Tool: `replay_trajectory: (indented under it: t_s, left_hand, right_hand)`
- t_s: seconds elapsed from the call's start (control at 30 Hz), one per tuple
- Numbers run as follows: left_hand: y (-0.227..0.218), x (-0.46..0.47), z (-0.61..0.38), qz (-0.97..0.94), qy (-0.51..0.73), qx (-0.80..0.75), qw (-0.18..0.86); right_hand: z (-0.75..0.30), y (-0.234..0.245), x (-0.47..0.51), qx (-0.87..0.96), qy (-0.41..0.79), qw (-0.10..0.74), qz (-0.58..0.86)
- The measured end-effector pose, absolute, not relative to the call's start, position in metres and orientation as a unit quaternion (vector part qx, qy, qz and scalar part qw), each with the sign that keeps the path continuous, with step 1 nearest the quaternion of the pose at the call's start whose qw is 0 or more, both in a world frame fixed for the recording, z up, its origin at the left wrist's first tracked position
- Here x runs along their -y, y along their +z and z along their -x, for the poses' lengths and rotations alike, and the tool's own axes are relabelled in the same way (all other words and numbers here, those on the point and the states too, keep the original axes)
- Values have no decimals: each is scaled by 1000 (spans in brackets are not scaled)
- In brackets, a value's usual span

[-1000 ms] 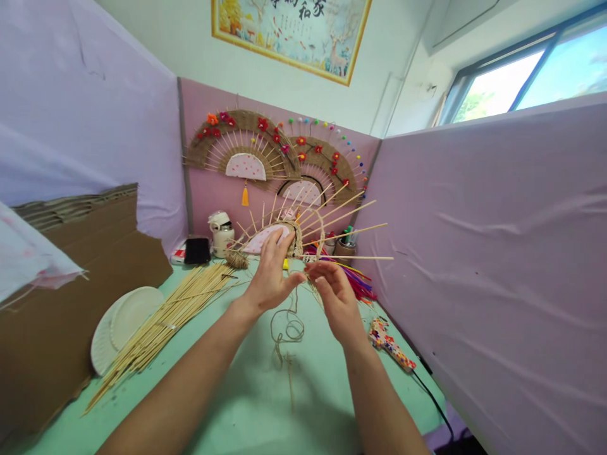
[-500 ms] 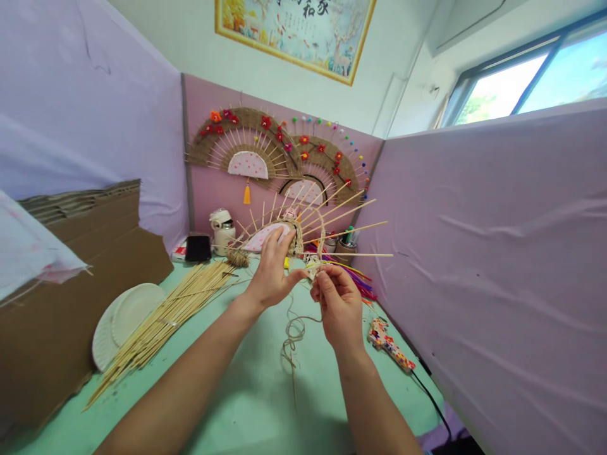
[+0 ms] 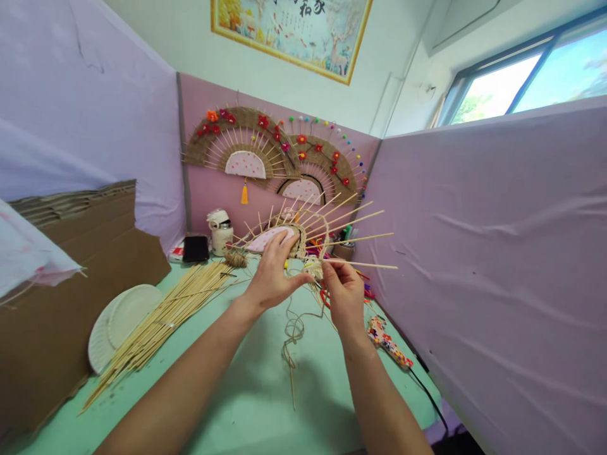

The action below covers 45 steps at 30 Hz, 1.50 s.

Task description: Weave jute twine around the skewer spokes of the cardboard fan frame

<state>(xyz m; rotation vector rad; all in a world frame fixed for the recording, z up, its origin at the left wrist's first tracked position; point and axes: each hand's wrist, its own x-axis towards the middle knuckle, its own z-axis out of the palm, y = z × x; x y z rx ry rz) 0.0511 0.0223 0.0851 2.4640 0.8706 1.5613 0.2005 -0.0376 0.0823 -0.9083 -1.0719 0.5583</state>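
My left hand grips a half-made fan by its pink half-round centre, with bamboo sticks fanning out to the right and jute twine woven round the inner arc. Just right of it, my right hand pinches the jute twine close to the sticks. The loose end of the twine hangs down in loops onto the green table.
A bundle of bamboo sticks and white paper plates lie at the left, by brown cardboard. A twine ball, a mug and a phone stand at the back. A patterned glue gun lies at the right. Finished fans hang on the wall.
My right hand has risen from below the fan to the sticks, drawing the twine up. The fan has tilted a little, and the twine loops on the table have shifted.
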Motion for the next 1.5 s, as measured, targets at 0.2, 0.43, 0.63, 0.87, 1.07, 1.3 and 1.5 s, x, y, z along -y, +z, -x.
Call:
replay_trajectory:
  t_s: [0.2,0.43,0.63,0.87,1.07,1.3,1.5]
  left_hand:
    - [85,-22,-53,-806,509,-300,45]
    - [83,-24,-54,-809,514,-285,18]
    - [82,-23,-55,-818,503,-280,5]
    - [81,-21,-57,-819,498,-286,7]
    - [83,-18,-58,-810,512,-287,8]
    - [84,-14,-60,-806,508,-304,10]
    - [83,-13,-62,-805,511,-301,10]
  right_hand:
    - [-214,84,39,520,315,703,368]
    - [-220,87,45,501,428,649,380]
    - [-218,80,43,469,428,668,387]
    - [-215,69,38,465,383,689,403]
    - [-211,68,41,466,367,699,401]
    - [-209,71,45,457,362,701,411]
    - [-211,69,44,452,364,700,415]
